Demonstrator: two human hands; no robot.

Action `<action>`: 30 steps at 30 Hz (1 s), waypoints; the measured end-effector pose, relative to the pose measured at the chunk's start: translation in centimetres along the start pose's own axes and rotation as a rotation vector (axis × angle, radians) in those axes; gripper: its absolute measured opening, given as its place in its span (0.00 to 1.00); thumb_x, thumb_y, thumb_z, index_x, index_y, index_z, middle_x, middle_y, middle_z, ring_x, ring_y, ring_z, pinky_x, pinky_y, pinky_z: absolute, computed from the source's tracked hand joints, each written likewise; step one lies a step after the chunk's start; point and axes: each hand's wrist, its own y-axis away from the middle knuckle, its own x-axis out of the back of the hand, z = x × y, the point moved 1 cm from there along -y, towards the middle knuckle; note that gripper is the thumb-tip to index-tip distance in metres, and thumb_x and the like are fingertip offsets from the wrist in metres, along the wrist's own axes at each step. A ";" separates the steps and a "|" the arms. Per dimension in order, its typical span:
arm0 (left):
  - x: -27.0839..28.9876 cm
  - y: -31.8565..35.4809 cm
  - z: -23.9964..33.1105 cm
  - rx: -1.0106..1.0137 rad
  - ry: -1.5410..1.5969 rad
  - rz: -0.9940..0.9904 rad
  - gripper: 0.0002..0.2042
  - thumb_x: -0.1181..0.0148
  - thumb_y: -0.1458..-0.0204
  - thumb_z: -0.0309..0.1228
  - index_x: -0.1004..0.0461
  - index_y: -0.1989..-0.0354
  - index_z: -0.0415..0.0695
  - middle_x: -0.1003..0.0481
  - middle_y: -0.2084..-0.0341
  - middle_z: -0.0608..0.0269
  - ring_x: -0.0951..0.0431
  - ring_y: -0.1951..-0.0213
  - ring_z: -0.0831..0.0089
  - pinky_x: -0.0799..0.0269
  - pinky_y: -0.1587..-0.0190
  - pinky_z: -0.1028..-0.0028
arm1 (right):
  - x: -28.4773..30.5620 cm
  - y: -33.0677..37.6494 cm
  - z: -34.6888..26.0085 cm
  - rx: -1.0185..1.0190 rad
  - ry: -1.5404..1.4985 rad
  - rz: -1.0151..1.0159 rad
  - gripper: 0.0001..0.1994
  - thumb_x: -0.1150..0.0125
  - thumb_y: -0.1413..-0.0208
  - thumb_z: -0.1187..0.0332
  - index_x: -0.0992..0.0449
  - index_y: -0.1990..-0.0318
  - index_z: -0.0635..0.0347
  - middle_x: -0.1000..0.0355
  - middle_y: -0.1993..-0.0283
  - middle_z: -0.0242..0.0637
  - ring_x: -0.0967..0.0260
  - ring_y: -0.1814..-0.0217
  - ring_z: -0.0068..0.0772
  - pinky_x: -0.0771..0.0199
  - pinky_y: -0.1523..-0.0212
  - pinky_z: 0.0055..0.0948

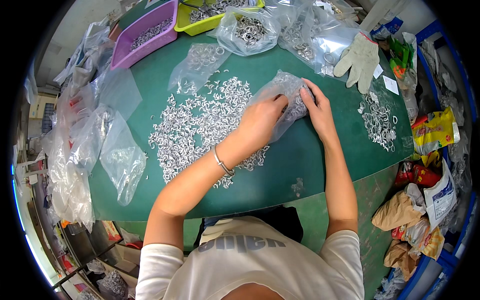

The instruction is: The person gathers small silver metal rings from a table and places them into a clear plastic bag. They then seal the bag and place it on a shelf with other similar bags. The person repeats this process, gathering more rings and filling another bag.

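Note:
Both my hands are at a clear plastic bag (287, 112) filled with small grey metal parts, over the middle of the green table. My left hand (262, 115) has its fingers curled closed on the bag's loose, open-looking end. My right hand (318, 107) grips the filled end from the right, thumb on top and fingers round the far side. A wide spread of small curved metal pieces (200, 130) lies on the table to the left, partly behind my left forearm. What my left fingertips pinch is hidden.
Purple (145, 35) and yellow bins (200, 22) of metal parts stand at the back left. Beside them lie an open bag of rings (250, 31) and more clear bags. A work glove (359, 62) and loose rings (380, 122) are at right; empty bags (122, 155) hang at left.

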 end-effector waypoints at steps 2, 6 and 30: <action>0.3 0.4 0.1 -0.006 0.045 0.050 0.17 0.43 0.62 0.19 0.29 0.59 0.38 0.29 0.70 0.49 0.29 0.66 0.48 0.31 0.63 0.64 | 0.0 0.0 -0.1 0.001 0.001 0.000 0.22 0.44 0.45 0.59 0.32 0.48 0.67 0.31 0.50 0.45 0.35 0.48 0.32 0.39 0.46 0.27; 1.2 0.3 0.8 -0.009 0.094 0.147 0.10 0.44 0.62 0.17 0.28 0.67 0.36 0.29 0.74 0.48 0.28 0.68 0.49 0.31 0.66 0.64 | 0.0 0.0 0.3 0.013 -0.032 0.000 0.22 0.44 0.45 0.59 0.31 0.48 0.67 0.30 0.52 0.43 0.35 0.49 0.29 0.39 0.47 0.25; 2.2 14.7 0.4 0.816 1.836 0.289 0.09 0.43 0.49 0.21 0.28 0.59 0.35 0.25 0.64 0.59 0.25 0.63 0.75 0.26 0.55 0.78 | -12.1 17.4 -6.2 0.001 -0.772 0.284 0.17 0.63 0.36 0.65 0.40 0.46 0.68 0.37 0.50 0.45 0.41 0.45 0.34 0.42 0.45 0.32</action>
